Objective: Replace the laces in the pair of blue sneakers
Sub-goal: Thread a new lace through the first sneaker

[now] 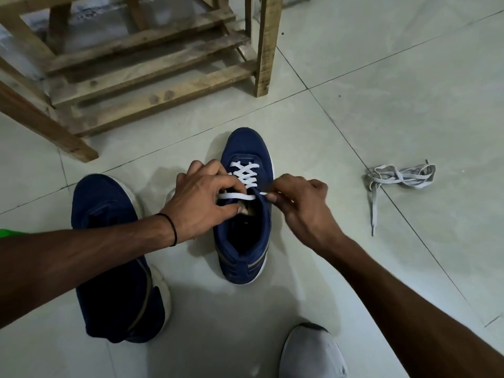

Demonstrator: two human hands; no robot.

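A blue sneaker [246,148] stands upright on the tiled floor, toe pointing away, with a white lace [246,174] crossed through its lower eyelets. My left hand [201,199] grips the sneaker's left eyelet side and tongue, with a strand of the lace running under its fingers. My right hand [298,203] pinches the white lace's tip at the sneaker's right eyelet edge. A second blue sneaker [109,241] lies to the left, partly under my left forearm, and I see no lace on it. A bundle of grey laces [401,177] lies on the floor to the right.
A wooden rack [152,75] of rough slats stands behind the sneakers, one leg [267,47] close to the toe area. A grey shoe toe [313,353] shows at the bottom edge. Pale floor tiles [381,91] stretch to the right.
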